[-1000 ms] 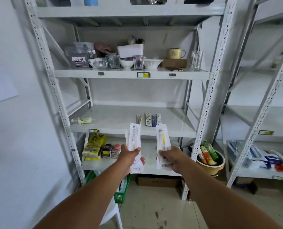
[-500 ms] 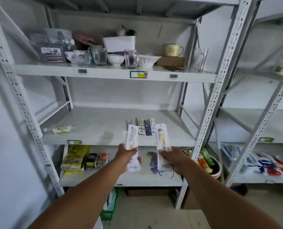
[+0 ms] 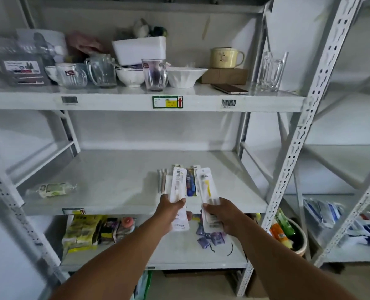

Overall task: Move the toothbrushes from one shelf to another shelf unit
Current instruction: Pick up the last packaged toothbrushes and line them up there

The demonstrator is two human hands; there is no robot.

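— Grey steel shelving [image 3: 123, 187]: left hand [image 3: 173, 210] and right hand [image 3: 219, 215] each grip one packaged toothbrush [image 3: 178, 187] over the middle shelf.

— Risk?

— Setting them down could knock the packs [image 3: 190, 180] already lying there.

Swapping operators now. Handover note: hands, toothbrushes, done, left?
Left hand: shut on a white toothbrush pack.
Right hand: shut on a yellow toothbrush pack.
Both packs are held upright over the front of the middle shelf, not yet set down.
Done: a few packs already lie on that shelf, just behind the hands.
Left: place these two; more packs seem to lie on the right unit.
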